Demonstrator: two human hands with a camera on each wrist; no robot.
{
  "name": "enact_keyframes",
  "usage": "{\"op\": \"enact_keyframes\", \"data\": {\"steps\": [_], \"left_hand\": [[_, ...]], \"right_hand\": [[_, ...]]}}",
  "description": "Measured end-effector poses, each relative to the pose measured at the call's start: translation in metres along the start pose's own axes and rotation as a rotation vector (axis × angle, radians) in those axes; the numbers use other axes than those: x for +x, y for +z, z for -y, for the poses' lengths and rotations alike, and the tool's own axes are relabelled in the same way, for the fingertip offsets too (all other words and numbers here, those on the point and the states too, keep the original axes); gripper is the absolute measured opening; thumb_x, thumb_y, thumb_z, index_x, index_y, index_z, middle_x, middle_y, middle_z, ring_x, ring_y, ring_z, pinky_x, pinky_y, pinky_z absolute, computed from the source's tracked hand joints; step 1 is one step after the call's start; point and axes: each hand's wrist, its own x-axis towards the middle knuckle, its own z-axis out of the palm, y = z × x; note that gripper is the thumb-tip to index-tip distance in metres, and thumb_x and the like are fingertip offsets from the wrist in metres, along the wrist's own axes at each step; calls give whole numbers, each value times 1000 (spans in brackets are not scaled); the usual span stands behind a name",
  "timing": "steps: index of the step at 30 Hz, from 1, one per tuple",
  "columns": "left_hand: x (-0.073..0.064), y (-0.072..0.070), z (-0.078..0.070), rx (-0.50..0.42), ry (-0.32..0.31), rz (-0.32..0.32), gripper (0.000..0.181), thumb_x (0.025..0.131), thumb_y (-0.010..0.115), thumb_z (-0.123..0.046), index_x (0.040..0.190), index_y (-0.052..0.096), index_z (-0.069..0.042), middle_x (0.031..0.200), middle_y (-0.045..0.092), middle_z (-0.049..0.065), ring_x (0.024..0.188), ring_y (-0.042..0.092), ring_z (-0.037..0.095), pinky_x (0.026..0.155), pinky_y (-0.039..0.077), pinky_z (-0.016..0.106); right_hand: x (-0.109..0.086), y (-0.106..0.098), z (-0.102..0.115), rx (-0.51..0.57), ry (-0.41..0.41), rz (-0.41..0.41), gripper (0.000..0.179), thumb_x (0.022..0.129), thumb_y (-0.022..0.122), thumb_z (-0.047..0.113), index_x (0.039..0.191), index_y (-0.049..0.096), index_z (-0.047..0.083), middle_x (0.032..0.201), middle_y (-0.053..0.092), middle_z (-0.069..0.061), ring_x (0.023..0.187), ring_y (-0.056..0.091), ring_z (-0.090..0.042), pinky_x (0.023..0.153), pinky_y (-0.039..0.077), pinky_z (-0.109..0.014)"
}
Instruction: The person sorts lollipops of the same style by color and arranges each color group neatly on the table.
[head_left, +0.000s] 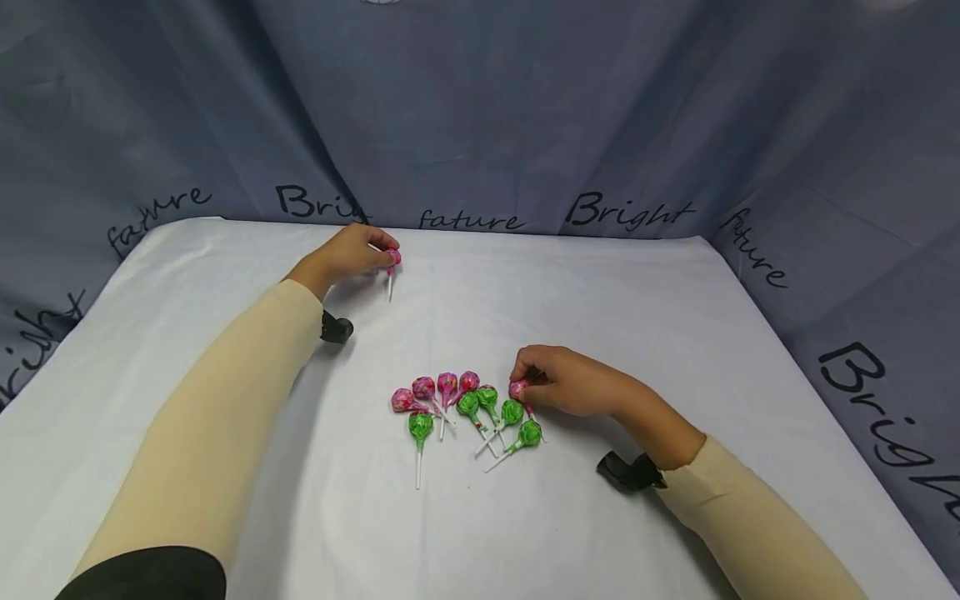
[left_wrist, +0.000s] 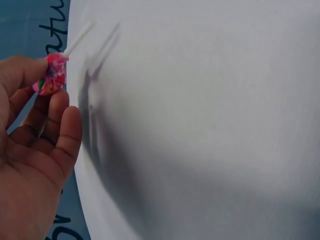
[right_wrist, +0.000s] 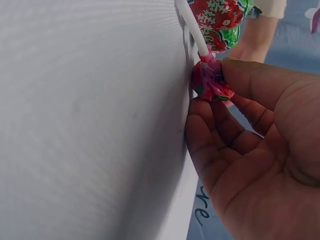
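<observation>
Fingers of the left hand (head_left: pixel 347 252) pinch a pink-wrapped lollipop (left_wrist: pixel 55 76) by its head at upper left of centre in the head view, its white stick pointing down the frame, while the right hand (head_left: pixel 581 382) grips a second pink lollipop (right_wrist: pixel 210 84), also by the head, just right of centre. Both sweets should prove light and hard, their crinkled wrappers slightly slick and their thin sticks apt to roll or bend; the round head or the neck just below it looks the surest hold. Beside the right hand, at lower centre, lie four pink lollipops (head_left: pixel 423 387) and five green lollipops (head_left: pixel 512 412), several sticks crossing, so a careless pull could drag a neighbour. Room for moving stretches over the white cloth (head_left: pixel 637 292) between the hands and toward the right of the frame. At the top, the cloth's far edge runs close to the left hand, and beyond it hangs a grey curtain (head_left: pixel 465 117) lettered "Bright" and "fature."
</observation>
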Motion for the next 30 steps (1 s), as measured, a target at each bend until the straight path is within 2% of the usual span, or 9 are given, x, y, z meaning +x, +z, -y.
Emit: {"op": "enact_keyframes", "data": {"steps": [10,19,25,30], "left_hand": [[10,12,2,66,44,-68,34,98,60,-18,130,61,-6,125,58,12,111,46,27,97,38,41],[16,21,-1,103,61,-95,33,98,57,-15,128,60,-3,126,57,14,111,48,28,101,38,43],[16,24,-6,120,28,-90,36,98,54,-15,132,56,-3,127,55,14,114,48,29,105,36,44],[19,24,-4,113,-9,-85,39,99,56,-17,136,54,-5,131,53,14,116,47,29,106,36,45]], "right_hand": [[0,-1,1,0,-3,8,7,95,67,9,98,62,13,92,59,3,86,52,-18,75,47,-32],[-1,-1,-1,9,1,6,5,96,67,12,97,62,14,92,60,3,86,53,-18,76,47,-32],[-2,-1,-1,11,-5,8,6,95,67,12,97,62,14,93,60,4,87,53,-18,77,47,-32],[-2,-1,0,7,-3,7,7,95,67,9,97,62,14,92,60,3,87,53,-18,76,47,-31]]}}
